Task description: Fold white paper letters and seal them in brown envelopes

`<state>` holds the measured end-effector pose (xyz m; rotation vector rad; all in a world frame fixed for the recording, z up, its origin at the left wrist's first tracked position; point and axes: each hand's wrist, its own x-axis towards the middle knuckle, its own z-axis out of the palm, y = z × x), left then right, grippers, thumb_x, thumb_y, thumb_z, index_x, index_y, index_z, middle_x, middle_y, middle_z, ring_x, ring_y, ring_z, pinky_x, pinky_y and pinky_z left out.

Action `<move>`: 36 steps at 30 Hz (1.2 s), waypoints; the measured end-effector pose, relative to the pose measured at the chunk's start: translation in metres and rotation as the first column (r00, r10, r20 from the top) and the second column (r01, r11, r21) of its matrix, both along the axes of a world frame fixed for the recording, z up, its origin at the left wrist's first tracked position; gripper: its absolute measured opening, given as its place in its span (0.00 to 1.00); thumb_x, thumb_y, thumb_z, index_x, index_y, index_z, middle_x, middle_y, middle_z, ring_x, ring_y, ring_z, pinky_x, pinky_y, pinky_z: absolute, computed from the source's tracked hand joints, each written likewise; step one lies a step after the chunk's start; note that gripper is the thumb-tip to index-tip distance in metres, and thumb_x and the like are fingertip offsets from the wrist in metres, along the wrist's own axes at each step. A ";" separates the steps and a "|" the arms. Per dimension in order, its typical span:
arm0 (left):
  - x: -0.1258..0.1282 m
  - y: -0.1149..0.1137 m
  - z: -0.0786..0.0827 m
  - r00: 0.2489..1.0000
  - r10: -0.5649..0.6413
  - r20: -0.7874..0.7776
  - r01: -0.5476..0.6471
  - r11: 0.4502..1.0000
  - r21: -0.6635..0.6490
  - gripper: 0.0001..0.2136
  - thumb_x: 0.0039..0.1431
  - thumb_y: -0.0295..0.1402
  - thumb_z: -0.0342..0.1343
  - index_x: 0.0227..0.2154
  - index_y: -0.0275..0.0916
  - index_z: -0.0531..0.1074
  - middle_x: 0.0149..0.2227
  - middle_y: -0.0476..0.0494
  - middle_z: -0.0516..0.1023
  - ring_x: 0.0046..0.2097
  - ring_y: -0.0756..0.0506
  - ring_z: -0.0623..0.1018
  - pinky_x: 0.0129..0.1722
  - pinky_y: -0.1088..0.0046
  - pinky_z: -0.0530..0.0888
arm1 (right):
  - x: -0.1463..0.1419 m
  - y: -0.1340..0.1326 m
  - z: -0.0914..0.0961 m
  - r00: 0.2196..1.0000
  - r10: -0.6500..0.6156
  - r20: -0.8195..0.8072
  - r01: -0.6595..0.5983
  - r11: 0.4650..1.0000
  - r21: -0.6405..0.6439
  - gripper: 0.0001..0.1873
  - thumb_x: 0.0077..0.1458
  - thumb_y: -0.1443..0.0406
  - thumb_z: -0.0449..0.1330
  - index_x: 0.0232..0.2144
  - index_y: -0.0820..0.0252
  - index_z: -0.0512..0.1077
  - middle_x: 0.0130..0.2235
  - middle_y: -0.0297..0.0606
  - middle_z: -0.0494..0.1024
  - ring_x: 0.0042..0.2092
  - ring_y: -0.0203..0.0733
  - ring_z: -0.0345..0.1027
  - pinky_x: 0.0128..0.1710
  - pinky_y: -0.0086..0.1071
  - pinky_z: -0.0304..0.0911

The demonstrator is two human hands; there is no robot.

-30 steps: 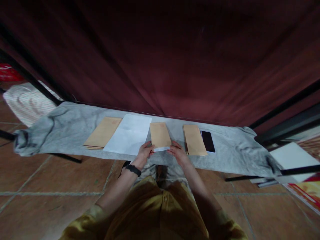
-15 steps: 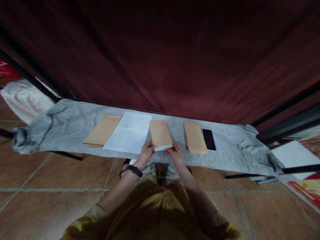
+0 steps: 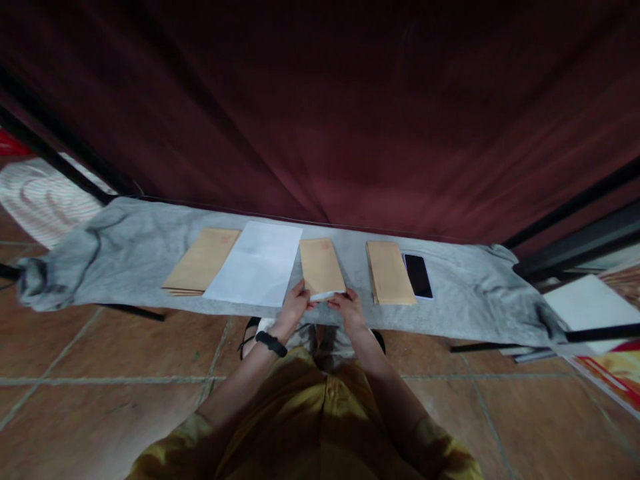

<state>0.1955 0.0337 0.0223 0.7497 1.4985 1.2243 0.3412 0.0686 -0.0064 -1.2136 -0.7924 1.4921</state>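
A brown paper envelope lies in front of me on the grey cloth, its near end held between both hands. White paper shows in a strip at that end. My left hand is closed on the envelope's near left corner, a black band round the wrist. Across from it, my right hand pinches the near right corner. Left of the envelope are white paper sheets and a stack of brown envelopes. To the right lies another small stack of brown envelopes.
A dark-screened phone lies beside the right stack. The grey cloth covers a narrow bench with dark metal legs. Behind it hangs a dark red curtain. White boards and a colourful box are at the far right.
Both hands stay on the envelope, and the white strip at its near end shows a little less. The whole view has shifted slightly.
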 end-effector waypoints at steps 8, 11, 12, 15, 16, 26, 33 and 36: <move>0.002 -0.003 0.006 0.996 -0.076 0.051 0.074 0.996 0.046 0.35 0.43 0.25 0.65 0.58 0.35 0.69 0.31 0.47 0.82 0.27 0.51 0.76 0.25 0.79 0.69 | -0.007 0.002 0.009 0.999 -0.037 0.039 0.042 0.989 -0.139 0.06 0.44 0.66 0.62 0.26 0.55 0.67 0.21 0.25 0.72 0.23 0.35 0.70 0.27 0.28 0.71; 0.003 -0.003 0.005 0.997 -0.047 0.060 0.044 0.998 0.054 0.34 0.43 0.25 0.65 0.58 0.36 0.68 0.31 0.48 0.81 0.25 0.51 0.75 0.24 0.79 0.69 | -0.010 0.003 0.014 0.997 -0.039 0.065 0.050 0.986 -0.162 0.06 0.46 0.66 0.62 0.26 0.55 0.67 0.20 0.25 0.71 0.21 0.35 0.69 0.25 0.28 0.70; 0.004 -0.002 0.004 0.998 -0.032 0.062 0.029 0.998 0.055 0.32 0.44 0.25 0.64 0.57 0.36 0.70 0.31 0.48 0.81 0.25 0.52 0.74 0.24 0.79 0.68 | -0.010 0.004 0.015 0.997 -0.037 0.073 0.049 0.984 -0.169 0.05 0.46 0.67 0.61 0.26 0.56 0.66 0.20 0.24 0.71 0.21 0.35 0.69 0.24 0.28 0.70; 0.006 0.000 0.001 0.998 0.003 0.064 -0.006 0.999 0.051 0.25 0.45 0.24 0.62 0.50 0.34 0.73 0.28 0.48 0.79 0.23 0.52 0.73 0.23 0.79 0.67 | -0.010 0.004 0.018 0.995 -0.024 0.093 0.041 0.982 -0.186 0.05 0.47 0.68 0.61 0.26 0.56 0.66 0.20 0.24 0.70 0.21 0.34 0.69 0.24 0.27 0.70; 0.006 0.001 -0.001 0.998 0.008 0.063 -0.011 0.999 0.048 0.23 0.45 0.24 0.62 0.49 0.34 0.74 0.27 0.49 0.78 0.23 0.52 0.73 0.22 0.79 0.67 | -0.010 0.004 0.019 0.995 -0.017 0.098 0.036 0.981 -0.191 0.05 0.47 0.68 0.61 0.26 0.55 0.66 0.20 0.24 0.71 0.21 0.34 0.69 0.24 0.27 0.70; 0.007 0.002 -0.006 0.998 0.026 0.066 -0.027 0.999 0.025 0.19 0.49 0.24 0.59 0.47 0.33 0.74 0.21 0.51 0.75 0.21 0.52 0.71 0.21 0.80 0.66 | -0.010 0.006 0.023 0.991 0.027 0.133 0.004 0.974 -0.226 0.06 0.49 0.68 0.62 0.26 0.56 0.66 0.20 0.26 0.71 0.20 0.35 0.69 0.23 0.28 0.70; 0.002 0.002 -0.007 0.995 0.015 0.094 -0.015 1.000 0.009 0.25 0.47 0.23 0.62 0.51 0.33 0.72 0.24 0.49 0.78 0.23 0.51 0.75 0.23 0.79 0.70 | -0.008 0.006 0.026 0.990 0.046 0.133 -0.020 0.981 -0.195 0.04 0.50 0.69 0.60 0.28 0.58 0.67 0.21 0.27 0.73 0.20 0.35 0.69 0.22 0.29 0.71; 0.002 0.000 -0.007 0.994 0.009 0.111 -0.011 1.000 0.014 0.27 0.46 0.23 0.63 0.53 0.33 0.72 0.28 0.47 0.81 0.24 0.51 0.76 0.24 0.79 0.72 | -0.007 0.005 0.025 0.988 0.046 0.149 -0.023 0.988 -0.153 0.06 0.49 0.67 0.62 0.27 0.57 0.67 0.20 0.27 0.72 0.19 0.36 0.69 0.21 0.29 0.71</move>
